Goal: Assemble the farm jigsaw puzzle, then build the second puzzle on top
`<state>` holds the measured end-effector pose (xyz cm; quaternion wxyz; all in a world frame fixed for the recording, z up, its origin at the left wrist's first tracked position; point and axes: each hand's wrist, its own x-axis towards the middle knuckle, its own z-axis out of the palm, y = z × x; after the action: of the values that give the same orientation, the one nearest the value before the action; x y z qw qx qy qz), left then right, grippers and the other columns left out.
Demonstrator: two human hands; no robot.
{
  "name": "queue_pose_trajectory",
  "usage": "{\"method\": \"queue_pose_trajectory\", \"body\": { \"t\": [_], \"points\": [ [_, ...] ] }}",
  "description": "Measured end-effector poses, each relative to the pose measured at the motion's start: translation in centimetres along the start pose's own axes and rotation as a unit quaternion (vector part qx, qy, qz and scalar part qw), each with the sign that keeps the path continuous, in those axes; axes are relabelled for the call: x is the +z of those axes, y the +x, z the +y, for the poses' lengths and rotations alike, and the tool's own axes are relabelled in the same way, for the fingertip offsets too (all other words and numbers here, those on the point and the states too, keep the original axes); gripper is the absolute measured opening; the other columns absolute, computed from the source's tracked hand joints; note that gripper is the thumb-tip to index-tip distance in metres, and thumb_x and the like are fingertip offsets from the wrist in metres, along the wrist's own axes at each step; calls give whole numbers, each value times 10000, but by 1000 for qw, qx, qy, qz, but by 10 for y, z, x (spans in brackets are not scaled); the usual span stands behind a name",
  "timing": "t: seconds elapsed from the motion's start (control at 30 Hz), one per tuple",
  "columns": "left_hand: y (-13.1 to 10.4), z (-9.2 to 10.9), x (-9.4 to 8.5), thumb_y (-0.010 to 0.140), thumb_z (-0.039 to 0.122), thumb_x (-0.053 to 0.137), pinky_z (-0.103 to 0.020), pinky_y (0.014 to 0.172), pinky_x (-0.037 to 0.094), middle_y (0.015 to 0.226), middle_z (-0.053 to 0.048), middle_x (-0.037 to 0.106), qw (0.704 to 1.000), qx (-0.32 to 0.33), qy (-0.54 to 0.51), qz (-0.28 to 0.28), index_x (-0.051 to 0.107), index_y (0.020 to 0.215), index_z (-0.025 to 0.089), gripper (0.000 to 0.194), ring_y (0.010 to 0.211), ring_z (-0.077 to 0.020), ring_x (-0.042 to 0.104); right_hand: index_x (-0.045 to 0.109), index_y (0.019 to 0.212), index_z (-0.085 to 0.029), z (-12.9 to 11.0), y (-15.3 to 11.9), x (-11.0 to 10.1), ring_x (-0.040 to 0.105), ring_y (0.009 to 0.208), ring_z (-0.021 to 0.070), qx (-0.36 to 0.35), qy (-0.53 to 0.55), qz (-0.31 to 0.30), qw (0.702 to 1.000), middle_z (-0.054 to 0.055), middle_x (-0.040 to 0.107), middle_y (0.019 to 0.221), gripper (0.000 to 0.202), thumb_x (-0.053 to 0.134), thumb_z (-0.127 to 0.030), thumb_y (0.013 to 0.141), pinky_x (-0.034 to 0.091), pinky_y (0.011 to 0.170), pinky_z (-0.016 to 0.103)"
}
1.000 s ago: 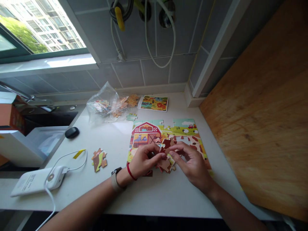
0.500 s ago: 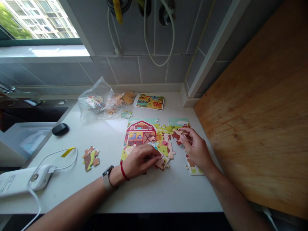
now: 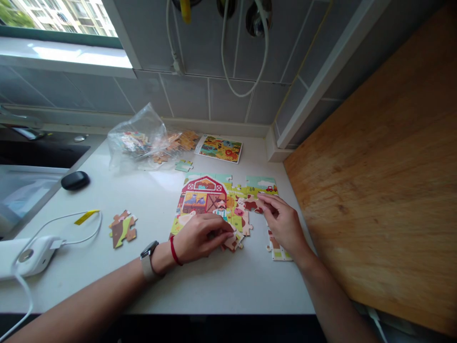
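My right hand (image 3: 283, 223) pinches a brown-and-white jigsaw puzzle piece (image 3: 253, 204), which lies against the cow's head in the partly joined farm puzzle (image 3: 203, 190). Whether it is locked in, I cannot tell. My left hand (image 3: 204, 237), wearing a watch and a red cord, is closed over some pinkish-brown puzzle pieces (image 3: 234, 242) at the puzzle's lower edge; its fingers partly cover them. A joined strip with a red tractor (image 3: 270, 188) forms the upper right, and cow-leg pieces (image 3: 280, 250) lie below my right hand, partly hidden by it.
Several loose pieces (image 3: 122, 228) lie on the left of the white counter (image 3: 157, 295). Behind are a plastic bag of pieces (image 3: 137, 143), a picture card (image 3: 221, 148) and a greenish piece (image 3: 184, 165). A black mouse (image 3: 75, 180) and white power strip (image 3: 30, 259) sit left; a wooden board (image 3: 378, 181) stands right.
My right hand has brought the brown-and-white piece left, up against the cow's head. My left hand keeps its place over the lower pieces. The whole view has shifted slightly.
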<state>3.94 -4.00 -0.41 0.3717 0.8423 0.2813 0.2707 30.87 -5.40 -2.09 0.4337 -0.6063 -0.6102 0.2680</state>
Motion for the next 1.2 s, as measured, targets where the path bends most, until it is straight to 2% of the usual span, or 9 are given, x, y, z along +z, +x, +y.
{"method": "queue_pose_trajectory", "body": {
  "t": [0.13,0.3,0.53,0.7,0.9,0.97,1.03,1.13,1.2],
  "points": [
    [0,0,0,1045,305,572,-272,741,589,863,-75,790,1000,-1,2,-3,756,1001,183,225,779,-164,736,786,1103,-242,-1,-1,1,738,1014,248,20,17,-10,1000,109,743,1214,240,633,-372,972,629,914,416],
    [0,0,0,1039,304,579,-274,747,594,855,-76,786,1000,2,2,-2,758,1002,185,218,776,-166,738,693,1205,-227,-2,-4,2,673,724,170,60,8,-1,998,63,732,1016,343,727,-376,898,628,727,323],
    [-1,-4,0,1040,291,566,-276,754,589,890,-75,788,1000,10,3,-3,749,1031,180,214,796,-170,745,655,1338,-252,-7,-6,0,615,711,156,49,34,-22,998,-3,627,871,416,653,-328,929,604,683,291],
    [-2,-5,1,1047,289,564,-273,740,566,897,-63,785,1000,12,8,1,739,1018,182,207,807,-169,740,765,949,-217,-19,-3,-5,697,851,211,24,18,7,1000,80,718,1004,180,619,-323,943,583,675,299],
    [0,-4,1,1047,272,581,-258,738,543,905,-44,787,999,30,6,10,728,993,191,176,798,-156,724,804,1019,-182,-19,-4,-7,705,685,203,59,-6,29,998,94,788,948,310,642,-437,952,567,584,300],
    [1,-3,1,1051,268,577,-253,730,535,894,-40,784,999,38,7,11,727,993,188,179,789,-153,718,815,1003,-169,-16,-6,-7,694,619,196,65,-28,36,997,84,796,859,355,629,-468,960,552,548,290],
    [1,-3,1,1054,265,573,-249,718,527,883,-37,780,999,43,7,14,727,994,184,184,781,-151,712,815,885,-167,-14,-8,-7,672,561,185,59,-54,32,996,65,774,736,384,619,-488,965,519,505,269],
    [1,-2,1,1054,258,571,-247,711,521,882,-37,778,999,44,8,16,728,996,179,185,776,-148,707,752,684,-174,-16,-10,-8,625,480,160,48,-70,8,996,33,699,574,462,620,-513,968,465,459,245],
    [0,-2,1,1056,262,568,-246,709,521,888,-40,778,999,44,9,19,729,996,179,191,778,-147,707,732,657,-175,-20,-11,-9,570,415,143,50,-53,5,997,0,617,479,487,614,-529,971,440,443,243]
  ]
}}
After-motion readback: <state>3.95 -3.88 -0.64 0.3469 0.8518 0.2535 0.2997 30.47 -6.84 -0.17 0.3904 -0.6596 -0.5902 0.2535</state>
